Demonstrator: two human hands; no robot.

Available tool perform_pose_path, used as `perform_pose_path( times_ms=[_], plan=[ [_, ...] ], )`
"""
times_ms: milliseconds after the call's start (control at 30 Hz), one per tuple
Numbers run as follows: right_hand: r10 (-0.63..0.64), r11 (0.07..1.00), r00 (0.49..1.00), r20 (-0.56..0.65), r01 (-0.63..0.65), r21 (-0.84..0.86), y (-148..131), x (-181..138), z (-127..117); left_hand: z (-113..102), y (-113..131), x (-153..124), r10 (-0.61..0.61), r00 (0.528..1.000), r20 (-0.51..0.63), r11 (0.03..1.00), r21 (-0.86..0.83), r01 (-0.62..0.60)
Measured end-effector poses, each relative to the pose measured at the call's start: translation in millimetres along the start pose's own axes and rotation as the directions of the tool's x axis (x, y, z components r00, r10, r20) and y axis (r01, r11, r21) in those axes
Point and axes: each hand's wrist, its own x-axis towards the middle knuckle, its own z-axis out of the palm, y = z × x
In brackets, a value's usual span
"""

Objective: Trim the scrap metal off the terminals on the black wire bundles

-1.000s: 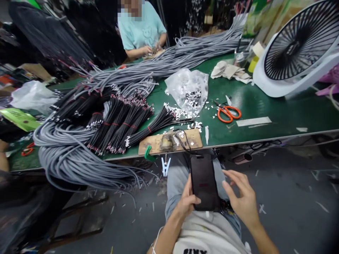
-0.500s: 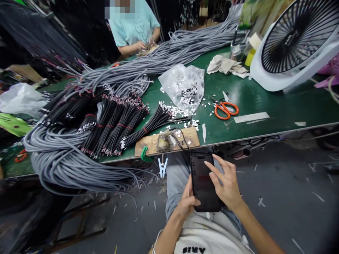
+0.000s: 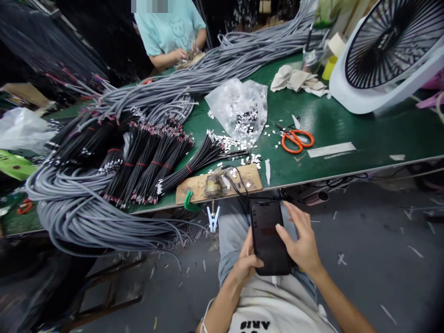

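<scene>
A black smartphone (image 3: 269, 249) with a mostly dark screen is held over my lap, below the table edge. My left hand (image 3: 247, 263) grips its lower left side, the thumb lying on the front near the bottom corner. At the phone's right side my right hand (image 3: 302, 238) has its fingers spread, with the thumb over the screen's right part; whether it touches the glass I cannot tell. A white cable plug (image 3: 275, 280) shows at the phone's lower end. Just beyond, a wooden board (image 3: 251, 178) with a small fixture lies at the table edge.
On the green table (image 3: 378, 134) are bundles of black wires (image 3: 149, 162), grey cables (image 3: 83, 217), a plastic bag (image 3: 239, 108) of small white pieces, orange-handled scissors (image 3: 297, 140) and a white fan (image 3: 354, 95). Across the table a person in a light blue shirt (image 3: 169, 30) works with both hands.
The fingers of my right hand have drawn back from over the screen to the phone's right side. My left hand keeps its hold on the smartphone. The view has shifted slightly.
</scene>
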Motion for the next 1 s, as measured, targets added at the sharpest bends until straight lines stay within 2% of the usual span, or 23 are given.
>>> perform_pose_path(
  times_ms=[33,100,133,200,400,500,700,867,1000],
  plan=[
    [0.102,0.990,0.995,0.015,-0.103,0.092,5,-6,1,1,1,0,0.005,1.000,-0.003,1.000,-0.002,-0.005],
    [0.255,0.921,0.953,0.166,-0.291,0.259,15,-19,4,2,2,1,0.015,1.000,-0.009,1.000,-0.013,-0.015],
    [0.287,0.879,0.923,0.256,-0.360,0.313,19,-25,5,2,3,2,0.015,1.000,-0.010,1.000,-0.015,-0.016],
    [0.321,0.840,0.891,0.320,-0.424,0.339,22,-33,10,3,5,2,0.018,1.000,-0.013,1.000,-0.007,-0.018],
    [0.436,0.790,0.858,0.272,-0.510,0.341,10,-29,20,9,8,1,0.029,0.999,-0.029,0.999,0.036,-0.028],
    [0.445,0.775,0.851,0.280,-0.522,0.356,6,-23,19,8,7,2,0.020,0.999,-0.045,0.999,0.046,-0.018],
    [0.399,0.737,0.838,0.371,-0.534,0.413,7,-26,9,0,4,4,0.013,0.998,-0.057,0.997,0.072,-0.008],
    [0.348,0.652,0.757,0.554,-0.620,0.437,10,-37,0,-4,3,4,0.005,0.998,-0.058,0.999,0.034,-0.003],
    [0.321,0.614,0.717,0.619,-0.655,0.440,10,-42,-5,-5,2,4,0.022,0.996,-0.083,1.000,0.021,-0.021]
  ],
)
